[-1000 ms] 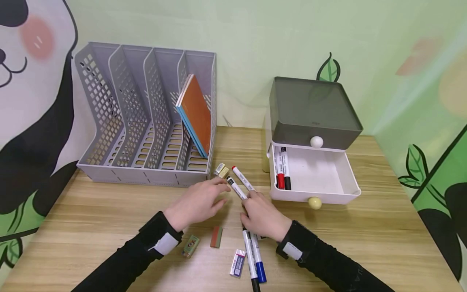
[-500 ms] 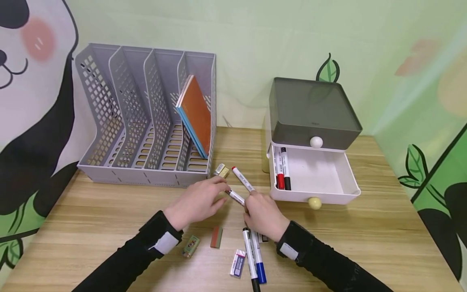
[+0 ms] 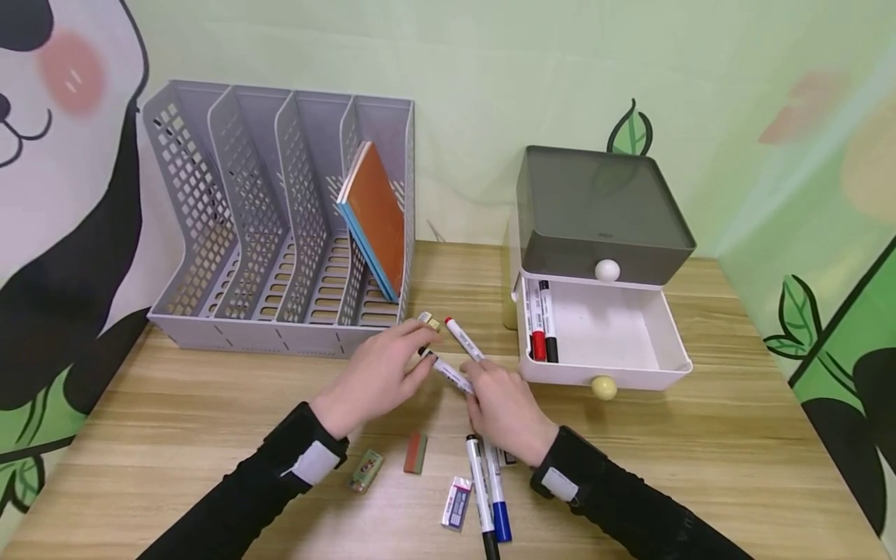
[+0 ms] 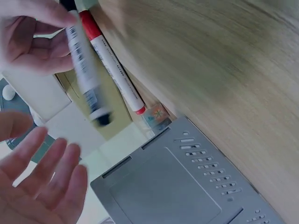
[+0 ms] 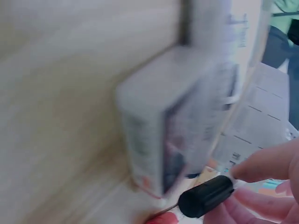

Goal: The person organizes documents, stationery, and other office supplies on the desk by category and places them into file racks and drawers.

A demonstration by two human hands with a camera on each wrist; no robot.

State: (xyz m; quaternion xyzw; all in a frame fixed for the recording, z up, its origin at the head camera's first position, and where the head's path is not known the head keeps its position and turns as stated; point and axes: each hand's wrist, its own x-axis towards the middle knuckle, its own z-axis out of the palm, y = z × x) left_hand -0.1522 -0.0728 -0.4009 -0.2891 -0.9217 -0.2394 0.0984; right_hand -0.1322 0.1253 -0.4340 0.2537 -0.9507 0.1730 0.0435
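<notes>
My right hand (image 3: 509, 406) pinches a white marker (image 3: 448, 372) by its black cap (image 5: 205, 197), as the right wrist view shows. The marker's far end points left, up to my left hand (image 3: 378, 369). The left wrist view has the left fingers (image 4: 49, 168) spread and bent a little, apart from the marker. A red-capped marker (image 3: 465, 339) lies just beyond the right hand. Beside the left fingertips is a small eraser (image 3: 430, 320), partly covered in the head view. Another eraser (image 5: 163, 126) shows blurred and close in the right wrist view.
A black marker (image 3: 481, 490) and a blue marker (image 3: 497, 498) lie in front, near erasers (image 3: 456, 503) (image 3: 414, 453) (image 3: 366, 471). Back left stands a grey file rack (image 3: 280, 333) with notebooks (image 3: 378, 225). At right, an open drawer (image 3: 609, 379) contains several markers (image 3: 548, 323).
The marker in my right hand has swung, its far end moving left and down toward my left hand. The left hand has risen slightly, its fingers now overlapping the small eraser.
</notes>
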